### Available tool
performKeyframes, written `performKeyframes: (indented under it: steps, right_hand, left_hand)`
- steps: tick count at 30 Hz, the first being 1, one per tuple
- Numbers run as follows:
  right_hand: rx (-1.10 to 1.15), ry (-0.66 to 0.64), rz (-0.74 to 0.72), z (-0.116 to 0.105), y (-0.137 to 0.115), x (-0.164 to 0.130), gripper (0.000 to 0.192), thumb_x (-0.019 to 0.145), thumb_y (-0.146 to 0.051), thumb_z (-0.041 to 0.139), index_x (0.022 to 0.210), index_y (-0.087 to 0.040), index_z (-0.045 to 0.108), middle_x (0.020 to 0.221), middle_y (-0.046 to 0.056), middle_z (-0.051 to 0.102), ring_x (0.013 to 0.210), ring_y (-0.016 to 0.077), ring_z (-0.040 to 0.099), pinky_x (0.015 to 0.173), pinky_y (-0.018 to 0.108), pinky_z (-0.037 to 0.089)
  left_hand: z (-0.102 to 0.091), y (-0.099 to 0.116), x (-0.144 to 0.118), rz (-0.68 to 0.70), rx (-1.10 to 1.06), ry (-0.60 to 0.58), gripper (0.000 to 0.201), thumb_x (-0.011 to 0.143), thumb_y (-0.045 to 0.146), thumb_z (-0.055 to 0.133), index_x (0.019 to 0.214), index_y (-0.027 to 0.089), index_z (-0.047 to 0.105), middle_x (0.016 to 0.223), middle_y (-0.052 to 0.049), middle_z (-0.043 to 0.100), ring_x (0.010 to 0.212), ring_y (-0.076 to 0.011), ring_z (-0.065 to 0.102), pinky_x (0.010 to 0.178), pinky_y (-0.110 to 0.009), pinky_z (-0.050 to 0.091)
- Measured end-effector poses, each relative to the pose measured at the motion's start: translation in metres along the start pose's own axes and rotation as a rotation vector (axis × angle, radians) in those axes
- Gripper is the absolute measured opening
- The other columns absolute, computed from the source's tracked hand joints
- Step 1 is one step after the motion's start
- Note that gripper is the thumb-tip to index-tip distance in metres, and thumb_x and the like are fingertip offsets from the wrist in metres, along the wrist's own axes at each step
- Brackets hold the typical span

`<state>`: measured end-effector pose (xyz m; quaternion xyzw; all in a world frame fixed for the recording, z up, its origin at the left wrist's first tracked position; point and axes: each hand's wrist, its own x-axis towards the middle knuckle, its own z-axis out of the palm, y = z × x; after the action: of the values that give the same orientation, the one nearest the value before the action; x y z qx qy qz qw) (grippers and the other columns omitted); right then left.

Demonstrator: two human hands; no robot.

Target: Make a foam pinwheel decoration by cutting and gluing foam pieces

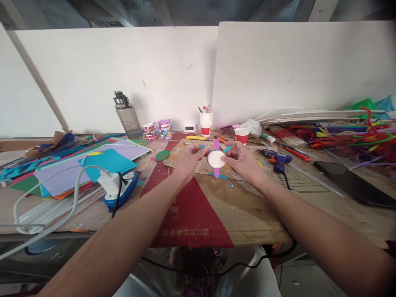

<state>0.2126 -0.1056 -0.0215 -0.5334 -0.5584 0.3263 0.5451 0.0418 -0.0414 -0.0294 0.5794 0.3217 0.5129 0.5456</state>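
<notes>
Both my hands hold one small craft piece over the cardboard-covered table. The piece is a white paper cup base seen from its round end, with a pink strip and blue strips sticking out around its rim. My left hand pinches its left side, fingers on a blue strip. My right hand grips its right side near another blue strip. A green paper oval lies just left of my left hand.
Coloured paper sheets, a white charger with cable and a blue punch lie at left. A blue glue gun, red cups, a water bottle, finished cup stacks and pipe cleaners crowd the back and right.
</notes>
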Motion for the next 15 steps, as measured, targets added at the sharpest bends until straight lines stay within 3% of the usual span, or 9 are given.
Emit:
performKeyframes:
  steps: [15]
  right_hand:
    - [-0.007, 0.012, -0.029, -0.0009, 0.0037, 0.0015, 0.055, 0.067, -0.036, 0.067, 0.116, -0.019, 0.047, 0.071, -0.004, 0.06, 0.064, 0.0146, 0.053, 0.057, 0.028, 0.036]
  left_hand:
    - [0.0002, -0.0007, 0.0009, -0.075, -0.077, -0.006, 0.032, 0.065, 0.039, 0.084, 0.072, 0.017, 0.062, 0.077, -0.001, 0.064, 0.078, -0.0136, 0.056, 0.071, -0.027, 0.036]
